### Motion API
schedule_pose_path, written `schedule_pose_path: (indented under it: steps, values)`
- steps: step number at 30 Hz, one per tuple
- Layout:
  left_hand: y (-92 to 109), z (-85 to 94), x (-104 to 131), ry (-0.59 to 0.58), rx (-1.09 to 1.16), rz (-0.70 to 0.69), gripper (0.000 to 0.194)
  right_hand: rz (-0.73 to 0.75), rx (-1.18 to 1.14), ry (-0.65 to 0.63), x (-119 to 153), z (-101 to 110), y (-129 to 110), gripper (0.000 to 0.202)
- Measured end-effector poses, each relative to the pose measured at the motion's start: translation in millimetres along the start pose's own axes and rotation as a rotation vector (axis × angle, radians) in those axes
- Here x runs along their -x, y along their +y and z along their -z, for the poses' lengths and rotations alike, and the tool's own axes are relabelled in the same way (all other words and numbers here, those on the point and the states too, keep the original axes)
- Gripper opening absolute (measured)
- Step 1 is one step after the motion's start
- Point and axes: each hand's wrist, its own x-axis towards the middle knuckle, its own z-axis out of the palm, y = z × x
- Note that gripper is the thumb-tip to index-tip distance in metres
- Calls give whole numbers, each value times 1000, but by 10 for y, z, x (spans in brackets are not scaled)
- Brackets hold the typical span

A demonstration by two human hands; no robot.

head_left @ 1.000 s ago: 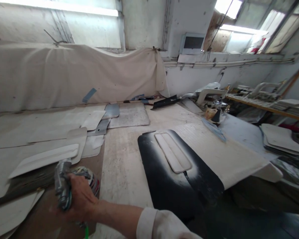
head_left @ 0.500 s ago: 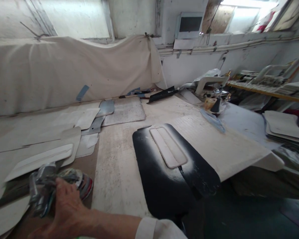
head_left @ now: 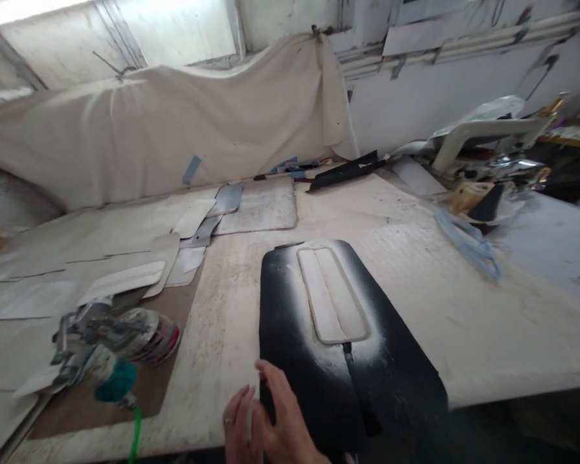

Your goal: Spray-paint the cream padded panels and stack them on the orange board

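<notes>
Close together at the bottom middle are my two hands, slightly blurred, with no tool seen in either. My left hand (head_left: 241,428) has its fingers pointing up, a ring on one, and is partly covered by the other hand. My right hand (head_left: 290,419) reaches over the near left edge of a black panel (head_left: 299,380), its fingers apart. On that panel lies a pale rounded rectangular piece (head_left: 338,290) with a raised rim, with white overspray around it. A spray gun (head_left: 84,322) with a teal part (head_left: 116,380) and a green hose (head_left: 135,432) rests on the left, against a stained tin (head_left: 162,335).
Flat pale panels (head_left: 120,281) cover the table's left side. A beige cloth (head_left: 212,122) hangs along the back. A rolled black sheet (head_left: 343,171) lies near the wall. At the right are a sewing machine (head_left: 488,132) and a light-blue strip (head_left: 466,241).
My right hand has left the spray gun at the left and come to the bottom middle. My left hand has come into view beside it. The view has turned left.
</notes>
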Motion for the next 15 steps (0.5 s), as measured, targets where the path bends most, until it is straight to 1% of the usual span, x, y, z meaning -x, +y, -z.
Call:
schedule_pose_path:
  steps: [2,4,6,7,9,11,13,15]
  values:
    - [60,-168,-149,20,1,-46,32,42,160,-3,79,316,206,59]
    - [114,-277,-238,59,-22,-80,33,85,305,-34,155,573,379,57]
    - [168,-340,-268,92,-76,-86,33,129,419,-85,242,750,539,56]
    - [193,-359,-267,99,-111,-77,33,151,465,-118,289,804,615,56]
    - [235,-377,-251,102,-173,-60,34,186,524,-198,382,846,748,56]
    - [261,-379,-234,106,-211,-49,36,164,542,-259,458,819,829,57]
    - [273,-375,-225,107,-222,-55,37,115,523,-279,508,764,842,59]
    - [276,-373,-225,104,-223,-58,38,83,476,-263,528,740,802,64]
